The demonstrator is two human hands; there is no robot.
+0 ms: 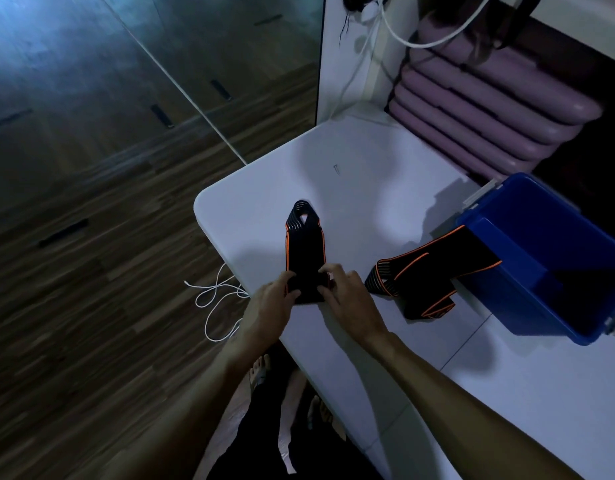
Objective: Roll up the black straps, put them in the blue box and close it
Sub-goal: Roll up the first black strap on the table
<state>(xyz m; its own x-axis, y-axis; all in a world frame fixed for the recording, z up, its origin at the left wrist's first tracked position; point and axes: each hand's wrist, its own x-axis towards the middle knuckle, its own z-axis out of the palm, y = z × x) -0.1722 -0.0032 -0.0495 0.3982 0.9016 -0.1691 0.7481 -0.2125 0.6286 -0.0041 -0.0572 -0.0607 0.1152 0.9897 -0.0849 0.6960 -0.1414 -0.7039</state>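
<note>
A black strap with orange edging (304, 247) lies stretched out on the white table (361, 188), its far end looped. Its near end is folded over, and both my hands pinch that end: my left hand (273, 303) on its left side, my right hand (344, 292) on its right. A second black strap with orange trim (423, 278) lies crumpled to the right, one end draped over the rim of the open blue box (527, 258). The box stands at the table's right side, its inside dark.
Stacked purple mats (486, 112) fill a shelf behind the box. A white cord (216, 299) lies on the wooden floor by the table's left edge. Cables hang along the white panel at the back. My bare feet show under the table's near edge.
</note>
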